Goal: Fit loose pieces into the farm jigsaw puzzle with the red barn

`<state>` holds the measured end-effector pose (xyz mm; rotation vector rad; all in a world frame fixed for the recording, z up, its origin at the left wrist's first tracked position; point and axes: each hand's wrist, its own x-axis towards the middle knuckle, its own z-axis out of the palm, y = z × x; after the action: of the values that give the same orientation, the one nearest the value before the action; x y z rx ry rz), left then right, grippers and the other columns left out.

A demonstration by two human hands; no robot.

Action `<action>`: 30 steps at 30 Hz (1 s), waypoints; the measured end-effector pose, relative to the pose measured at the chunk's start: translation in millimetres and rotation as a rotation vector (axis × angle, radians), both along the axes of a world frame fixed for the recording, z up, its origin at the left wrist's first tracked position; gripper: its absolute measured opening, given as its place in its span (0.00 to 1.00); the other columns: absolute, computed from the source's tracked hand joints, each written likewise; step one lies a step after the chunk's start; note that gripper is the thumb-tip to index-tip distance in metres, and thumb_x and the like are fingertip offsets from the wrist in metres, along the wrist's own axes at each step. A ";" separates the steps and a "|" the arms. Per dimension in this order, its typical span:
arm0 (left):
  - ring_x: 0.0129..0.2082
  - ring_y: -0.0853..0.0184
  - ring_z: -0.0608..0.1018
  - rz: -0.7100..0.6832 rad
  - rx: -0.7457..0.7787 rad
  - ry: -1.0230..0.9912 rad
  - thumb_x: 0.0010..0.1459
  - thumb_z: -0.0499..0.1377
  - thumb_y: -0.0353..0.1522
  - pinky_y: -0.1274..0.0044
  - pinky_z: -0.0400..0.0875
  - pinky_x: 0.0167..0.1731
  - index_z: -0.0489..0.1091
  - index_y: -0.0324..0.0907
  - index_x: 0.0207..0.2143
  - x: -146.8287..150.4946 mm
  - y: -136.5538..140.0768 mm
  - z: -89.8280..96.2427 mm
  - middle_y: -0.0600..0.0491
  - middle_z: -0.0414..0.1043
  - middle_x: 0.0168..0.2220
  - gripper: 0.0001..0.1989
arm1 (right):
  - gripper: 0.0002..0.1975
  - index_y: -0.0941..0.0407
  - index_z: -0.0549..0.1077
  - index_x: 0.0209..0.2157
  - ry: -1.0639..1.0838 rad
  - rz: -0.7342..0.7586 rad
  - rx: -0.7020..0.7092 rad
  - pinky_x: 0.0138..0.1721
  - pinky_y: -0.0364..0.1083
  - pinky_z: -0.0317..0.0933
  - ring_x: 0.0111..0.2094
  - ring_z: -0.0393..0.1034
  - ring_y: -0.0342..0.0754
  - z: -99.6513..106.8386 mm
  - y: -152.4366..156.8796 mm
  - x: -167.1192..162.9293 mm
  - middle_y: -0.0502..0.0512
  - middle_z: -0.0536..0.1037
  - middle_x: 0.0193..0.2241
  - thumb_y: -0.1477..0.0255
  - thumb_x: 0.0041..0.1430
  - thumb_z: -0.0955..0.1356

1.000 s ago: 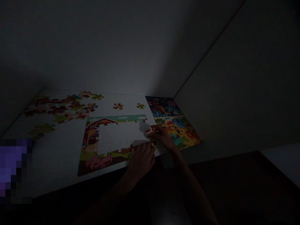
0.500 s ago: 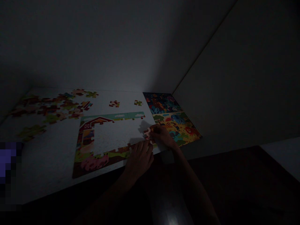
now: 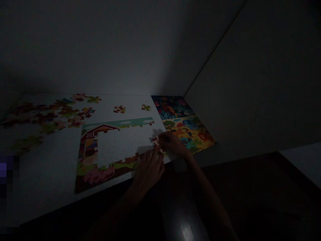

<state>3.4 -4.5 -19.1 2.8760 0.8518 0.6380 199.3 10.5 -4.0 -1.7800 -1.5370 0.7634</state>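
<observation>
A farm jigsaw puzzle (image 3: 92,134) lies on the white table, its border joined along the top, left and bottom around a bare middle. Over the lower right part of that border, my left hand (image 3: 149,165) rests flat with fingers stretched out. My right hand (image 3: 173,143) pinches a pinkish puzzle piece (image 3: 156,142) at the right end of the puzzle, just above my left fingertips. Whether this piece is joined to the border is too dark to tell. My right fingers partly cover it.
Loose puzzle pieces (image 3: 50,112) are heaped at the left. Two single pieces, one pinkish (image 3: 119,109) and one green (image 3: 146,107), lie behind the puzzle. Two picture sheets, a dark one (image 3: 173,106) and a yellow one (image 3: 189,132), lie at the right by the wall (image 3: 250,83).
My right hand has lowered slightly with the puzzle piece at the right side. My left hand stays on the bottom border. The view has shifted a little.
</observation>
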 end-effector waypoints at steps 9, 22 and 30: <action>0.49 0.53 0.72 -0.003 0.000 0.005 0.60 0.55 0.29 0.63 0.69 0.46 0.70 0.38 0.47 0.7 0.9 1.0 0.42 0.68 0.54 0.13 | 0.10 0.58 0.75 0.42 -0.058 0.057 0.016 0.42 0.47 0.63 0.39 0.69 0.46 -4.0 0.7 4.7 0.56 0.74 0.39 0.72 0.58 0.68; 0.50 0.52 0.71 -0.019 -0.028 -0.008 0.60 0.55 0.30 0.61 0.68 0.48 0.70 0.39 0.47 1.3 1.0 -0.6 0.40 0.68 0.55 0.13 | 0.07 0.57 0.77 0.39 -0.087 0.046 0.013 0.41 0.45 0.61 0.37 0.68 0.45 -3.5 0.7 -0.6 0.54 0.73 0.36 0.73 0.58 0.69; 0.48 0.53 0.71 0.026 -0.028 -0.030 0.59 0.55 0.29 0.61 0.67 0.48 0.70 0.40 0.46 1.4 -0.2 0.2 0.43 0.70 0.51 0.12 | 0.09 0.57 0.77 0.41 -0.135 0.014 0.041 0.41 0.46 0.63 0.38 0.69 0.47 -4.9 -5.0 -9.9 0.56 0.73 0.37 0.69 0.61 0.68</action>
<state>4.7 -4.7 -18.9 2.8274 0.8885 0.6650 189.4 5.5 -8.9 -1.8245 -1.6425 0.6245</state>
